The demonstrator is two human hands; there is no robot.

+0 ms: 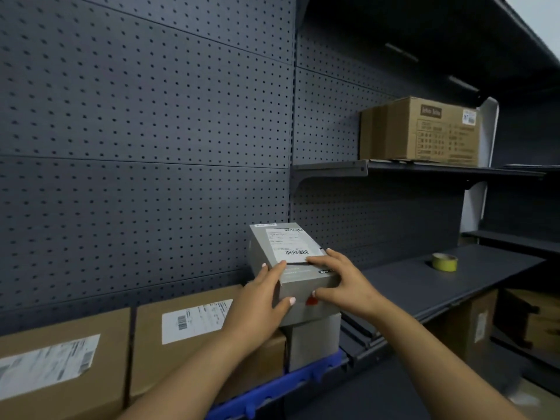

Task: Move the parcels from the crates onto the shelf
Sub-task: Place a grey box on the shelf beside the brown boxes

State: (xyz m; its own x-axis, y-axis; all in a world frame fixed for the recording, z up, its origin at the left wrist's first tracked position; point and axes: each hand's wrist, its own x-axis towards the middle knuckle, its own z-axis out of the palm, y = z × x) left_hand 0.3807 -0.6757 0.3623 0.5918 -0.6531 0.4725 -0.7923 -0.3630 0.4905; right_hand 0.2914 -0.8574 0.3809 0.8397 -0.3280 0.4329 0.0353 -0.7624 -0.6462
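1. Two hands on one parcel here. The left hand point(263, 294) grips the near-left corner of the small grey box point(292, 262), thumb on its front face and fingers up on the top edge. The right hand point(341, 278) holds the right side, fingers laid across the top by the barcode label and thumb on the front.
2. The grey box sits tilted, on top of a second grey box point(313, 339), right up near the pegboard back wall point(145, 147).
3. To the left there's a brown parcel with a white label point(194, 331), and another brown labelled parcel point(60, 368) beside that one, both in a row.
4. A blue crate edge point(272, 392) shows just under them, at the bottom.
5. Off to the right, the dark shelf point(424, 286) has a roll of yellow tape point(444, 262) on it, well apart from the hands.
6. The upper shelf point(424, 167) carries a big cardboard carton point(424, 131).
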